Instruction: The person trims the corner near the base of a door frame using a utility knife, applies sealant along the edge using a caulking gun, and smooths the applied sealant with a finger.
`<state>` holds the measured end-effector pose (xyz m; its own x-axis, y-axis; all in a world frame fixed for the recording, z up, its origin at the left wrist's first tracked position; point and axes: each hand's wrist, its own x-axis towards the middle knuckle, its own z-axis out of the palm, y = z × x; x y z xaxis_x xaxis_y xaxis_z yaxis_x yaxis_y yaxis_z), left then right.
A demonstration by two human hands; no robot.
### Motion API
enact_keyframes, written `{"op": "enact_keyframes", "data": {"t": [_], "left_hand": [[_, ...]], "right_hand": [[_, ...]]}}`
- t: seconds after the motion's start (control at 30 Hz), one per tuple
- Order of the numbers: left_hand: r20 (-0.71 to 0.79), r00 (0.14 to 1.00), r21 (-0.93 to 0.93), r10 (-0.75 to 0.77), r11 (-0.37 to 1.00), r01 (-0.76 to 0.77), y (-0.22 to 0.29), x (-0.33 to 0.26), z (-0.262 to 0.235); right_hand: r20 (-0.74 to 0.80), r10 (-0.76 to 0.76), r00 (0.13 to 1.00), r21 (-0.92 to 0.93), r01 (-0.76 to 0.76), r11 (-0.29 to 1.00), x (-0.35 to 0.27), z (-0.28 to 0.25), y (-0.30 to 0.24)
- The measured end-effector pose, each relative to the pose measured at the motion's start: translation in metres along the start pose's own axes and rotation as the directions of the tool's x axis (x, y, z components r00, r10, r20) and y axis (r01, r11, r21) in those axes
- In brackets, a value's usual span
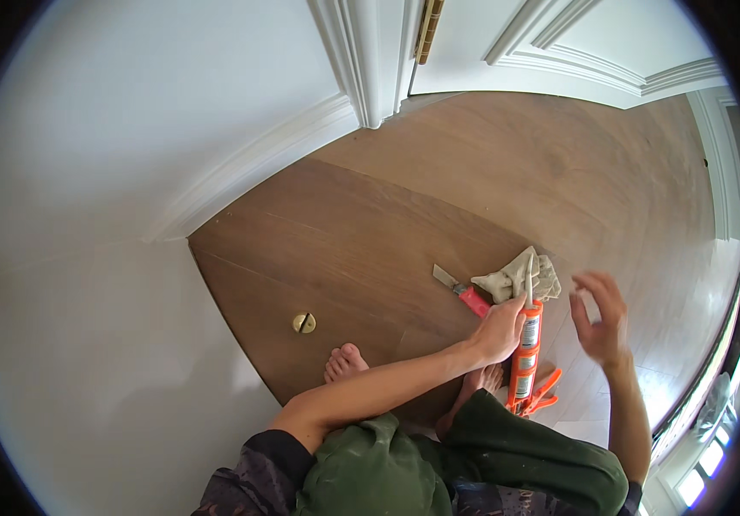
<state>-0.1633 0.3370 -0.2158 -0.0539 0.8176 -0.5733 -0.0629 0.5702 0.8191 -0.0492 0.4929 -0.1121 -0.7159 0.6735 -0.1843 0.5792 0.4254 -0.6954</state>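
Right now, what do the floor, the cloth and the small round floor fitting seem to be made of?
The floor: probably wood, matte brown, with plank seams and faint grain. The cloth: soft woven fabric, beige, crumpled in folds. The round fitting: likely brass, as it is yellow and shiny with a slot.

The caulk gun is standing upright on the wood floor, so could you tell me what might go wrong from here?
Only the left hand steadies the caulk gun; the right hand is off it, so it might tip and smear the floor. The scraper lies blade-out near the bare foot.

Upright orange caulking gun (525,354) on floor
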Motion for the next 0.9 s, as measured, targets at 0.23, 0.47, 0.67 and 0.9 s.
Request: {"op": "enact_keyframes", "data": {"t": [0.23, 0.47, 0.67, 0.9], "left_hand": [[0.248, 0.967, -0.056, -0.055, 0.996, 0.071, 0.019, -0.024, -0.032], [0.242, 0.945, -0.093, -0.220, 0.964, 0.248, 0.006, -0.033, -0.068], [0.217, 0.942, -0.126, -0.257, 0.949, 0.288, -0.007, -0.042, -0.087], [0.205, 0.940, -0.172, -0.274, 0.935, 0.310, -0.013, -0.039, -0.099]], "right_hand": [[0.110, -0.092, 0.990, 0.358, 0.047, 0.932, 0.110, 0.060, -0.041], [0.165, -0.011, 0.986, 0.215, -0.025, 0.976, 0.202, 0.179, -0.043], [0.177, 0.103, 0.979, 0.001, -0.105, 0.995, 0.231, 0.220, -0.062], [0.141, 0.054, 0.989, -0.096, -0.040, 0.995, 0.235, 0.226, -0.067]]}}
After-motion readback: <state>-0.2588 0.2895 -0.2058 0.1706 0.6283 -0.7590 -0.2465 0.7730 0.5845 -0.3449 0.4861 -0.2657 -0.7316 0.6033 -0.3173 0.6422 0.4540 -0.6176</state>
